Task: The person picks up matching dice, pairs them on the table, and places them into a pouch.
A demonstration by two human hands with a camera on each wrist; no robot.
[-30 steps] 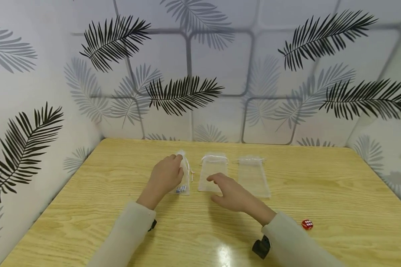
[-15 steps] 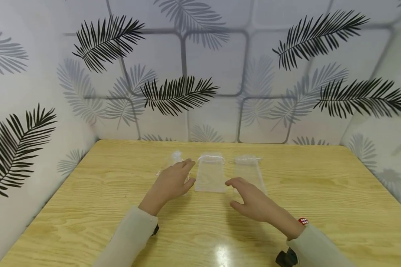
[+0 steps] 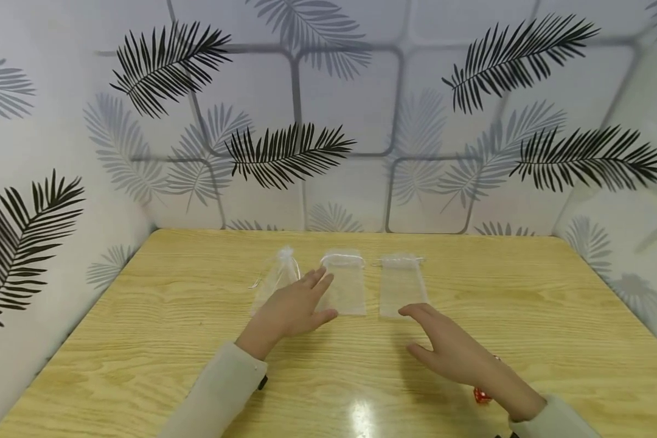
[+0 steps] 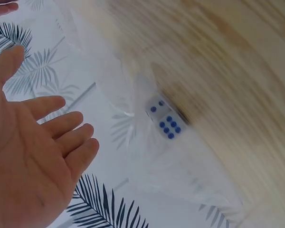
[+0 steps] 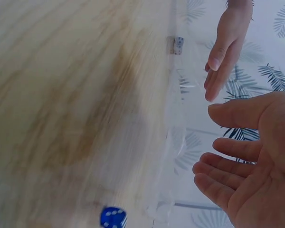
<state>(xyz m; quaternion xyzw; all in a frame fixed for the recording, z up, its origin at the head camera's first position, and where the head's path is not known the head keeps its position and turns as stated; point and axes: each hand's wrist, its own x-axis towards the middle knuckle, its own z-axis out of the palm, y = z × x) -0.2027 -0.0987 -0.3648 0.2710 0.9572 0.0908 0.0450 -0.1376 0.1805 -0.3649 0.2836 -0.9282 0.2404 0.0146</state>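
Three sheer white drawstring pouches lie in a row: a left pouch [image 3: 278, 275], a middle pouch [image 3: 348, 293] and a right pouch [image 3: 402, 289]. My left hand [image 3: 292, 311] is above the gap between the left and middle pouches, fingers spread and holding nothing. A white die [image 4: 166, 118] with blue pips shows in the left pouch in the left wrist view. My right hand [image 3: 455, 348] hovers in front of the right pouch, palm bare, fingers relaxed. Partly hidden by the right forearm is a red die [image 3: 482, 395].
A blue die [image 5: 113, 217] with white pips shows at the bottom of the right wrist view. The wooden table [image 3: 159, 340] meets a leaf-patterned wall [image 3: 350, 188] at the back. Similar panels rise at both sides.
My left hand has come away from the left pouch's top, its fingers spreading as it shifted right. The right hand has moved right and nearer, from the middle pouch to before the right one.
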